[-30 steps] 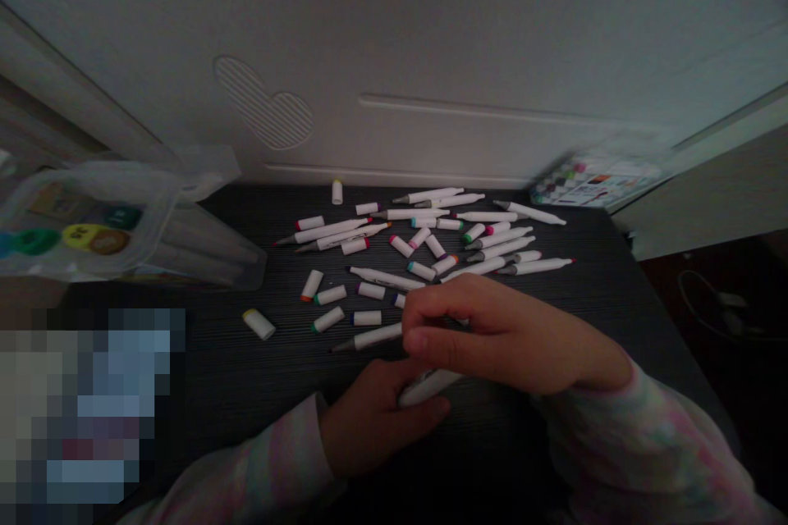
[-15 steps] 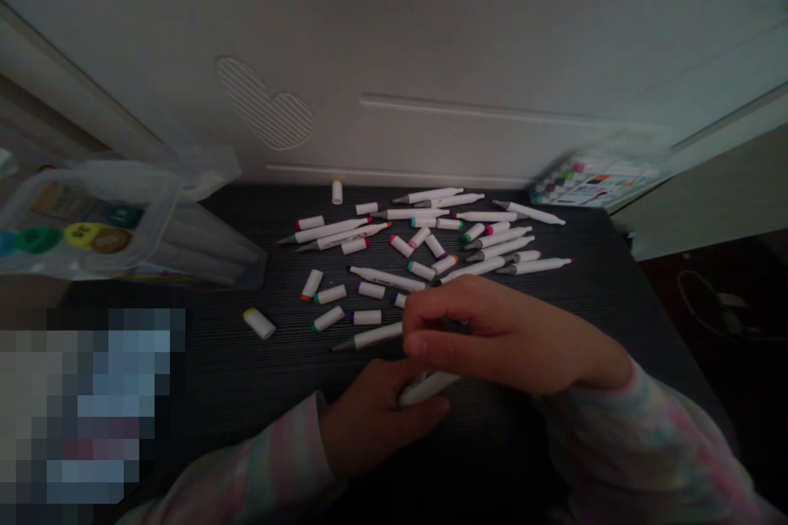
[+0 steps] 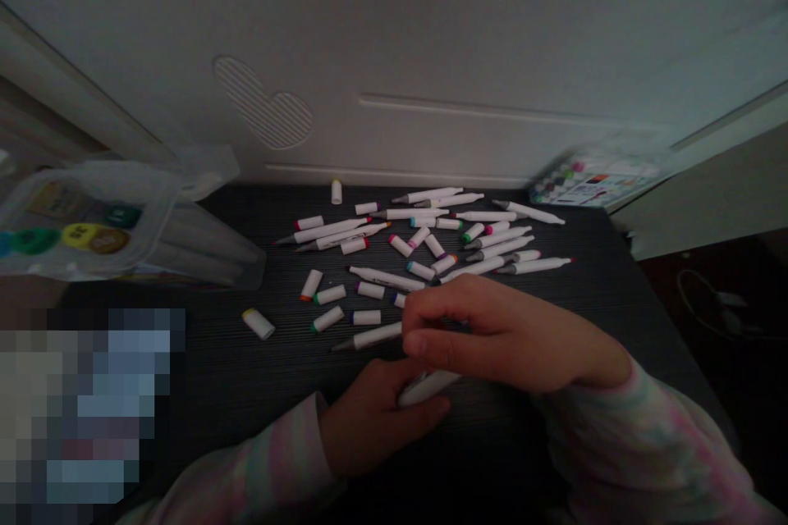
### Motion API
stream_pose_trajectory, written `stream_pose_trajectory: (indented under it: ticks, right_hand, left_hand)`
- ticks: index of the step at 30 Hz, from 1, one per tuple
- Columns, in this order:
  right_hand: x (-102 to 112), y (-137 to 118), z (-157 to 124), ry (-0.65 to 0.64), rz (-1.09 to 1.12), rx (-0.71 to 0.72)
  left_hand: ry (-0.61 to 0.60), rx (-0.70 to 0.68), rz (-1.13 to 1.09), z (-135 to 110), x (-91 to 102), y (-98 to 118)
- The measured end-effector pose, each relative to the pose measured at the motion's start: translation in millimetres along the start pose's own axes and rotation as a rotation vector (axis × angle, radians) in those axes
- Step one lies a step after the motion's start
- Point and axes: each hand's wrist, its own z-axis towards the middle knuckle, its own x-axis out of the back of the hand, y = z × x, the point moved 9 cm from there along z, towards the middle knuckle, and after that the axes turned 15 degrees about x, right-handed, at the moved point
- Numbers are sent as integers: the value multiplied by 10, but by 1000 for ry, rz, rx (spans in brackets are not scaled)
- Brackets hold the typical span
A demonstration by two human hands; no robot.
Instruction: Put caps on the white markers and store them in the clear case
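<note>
My left hand (image 3: 385,418) is wrapped round a white marker (image 3: 429,387), whose right end points out between thumb and fingers. Just above it, my right hand (image 3: 486,336) has its fingers curled in a pinch, its fingertips close to the left index finger. Whatever those fingertips grip, if anything, is hidden. Another white marker (image 3: 377,336) with a grey tip lies behind the hands, partly covered by the right one. Past them spread several uncapped markers (image 3: 387,277) and loose white caps with coloured ends, such as a green-ended cap (image 3: 327,319).
On the left stands a clear plastic case (image 3: 234,262) with markers in it. A second marker package (image 3: 607,179) leans at the back right. A yellow-ended cap (image 3: 258,324) lies left on the dark table (image 3: 215,394). A white panel (image 3: 431,41) rises behind.
</note>
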Motion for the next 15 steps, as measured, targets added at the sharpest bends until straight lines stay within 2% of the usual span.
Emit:
stream_pose_trajectory:
  ticks: [15]
  right_hand:
    - [19,2,5,4,-29,6]
  left_hand:
    - [-24,-35,-17,-4,-4,21]
